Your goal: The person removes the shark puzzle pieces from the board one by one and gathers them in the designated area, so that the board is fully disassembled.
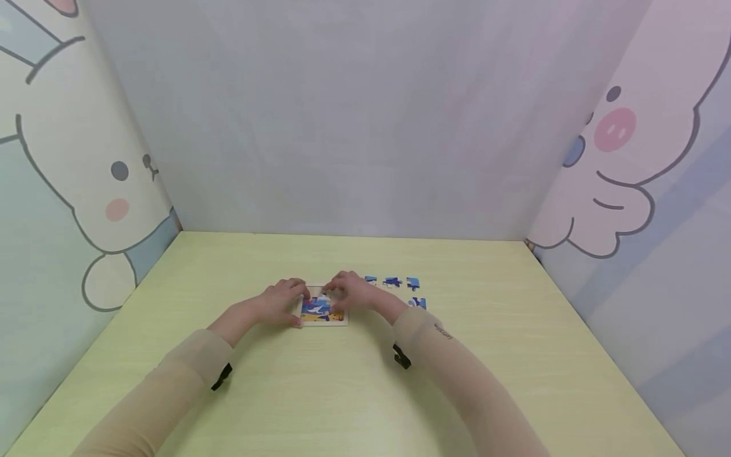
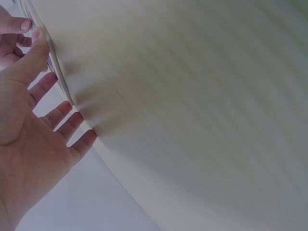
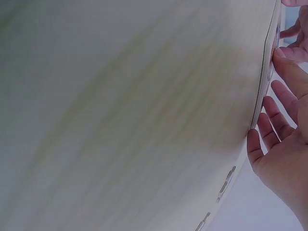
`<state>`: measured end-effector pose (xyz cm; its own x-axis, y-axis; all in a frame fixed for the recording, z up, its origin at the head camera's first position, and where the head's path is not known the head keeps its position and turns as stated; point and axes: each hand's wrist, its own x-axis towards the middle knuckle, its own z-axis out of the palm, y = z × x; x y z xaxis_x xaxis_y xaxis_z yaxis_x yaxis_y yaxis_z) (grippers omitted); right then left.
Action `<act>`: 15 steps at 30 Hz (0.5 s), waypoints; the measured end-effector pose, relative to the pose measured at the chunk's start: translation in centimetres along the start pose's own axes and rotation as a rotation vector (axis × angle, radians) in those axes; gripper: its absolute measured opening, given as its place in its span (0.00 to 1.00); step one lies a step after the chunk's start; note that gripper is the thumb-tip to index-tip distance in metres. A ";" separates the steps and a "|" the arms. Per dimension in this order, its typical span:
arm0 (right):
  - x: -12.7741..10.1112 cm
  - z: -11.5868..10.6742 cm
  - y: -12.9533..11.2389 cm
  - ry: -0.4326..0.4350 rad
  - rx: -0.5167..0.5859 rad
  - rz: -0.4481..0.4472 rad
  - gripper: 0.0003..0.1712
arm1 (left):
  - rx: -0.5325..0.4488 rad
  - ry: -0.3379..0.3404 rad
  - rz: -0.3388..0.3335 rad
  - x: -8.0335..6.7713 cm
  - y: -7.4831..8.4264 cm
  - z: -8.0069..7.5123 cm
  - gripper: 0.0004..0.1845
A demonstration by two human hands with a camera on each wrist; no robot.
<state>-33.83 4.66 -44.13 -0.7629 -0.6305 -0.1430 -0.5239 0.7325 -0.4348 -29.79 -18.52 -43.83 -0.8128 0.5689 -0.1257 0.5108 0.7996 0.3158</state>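
In the head view, a small jigsaw puzzle [image 1: 316, 308] with a blue and yellow sea picture lies in a pale tray [image 1: 322, 323]. Bare tray shows near its top. My left hand [image 1: 277, 303] spreads along the left side, its thumb at the lower left corner and its fingers near the upper left. Over the right side reaches my right hand [image 1: 355, 292], fingertips near the top and thumb lower down on the puzzle. Whether a piece is under those fingertips is hidden. The wrist views show the left hand [image 2: 33, 120] and right hand [image 3: 284, 130] with fingers apart at the tray edge.
Several loose blue jigsaw pieces [image 1: 392, 282] lie to the right of the tray, partly behind the right forearm. One piece [image 1: 417, 303] sits nearer than the others. The pale yellow table [image 1: 342, 393] meets a grey back wall [image 1: 342, 127] and side walls with cartoon animals.
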 end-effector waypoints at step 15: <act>-0.3 0.2 -0.3 -0.001 -0.025 0.001 0.26 | -0.014 0.018 0.016 -0.3 0.5 -0.3 0.27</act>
<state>-33.38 4.55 -44.13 -0.7631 -0.6299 -0.1449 -0.5322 0.7396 -0.4120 -29.37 -18.39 -43.38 -0.8095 0.5779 -0.1039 0.5198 0.7877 0.3306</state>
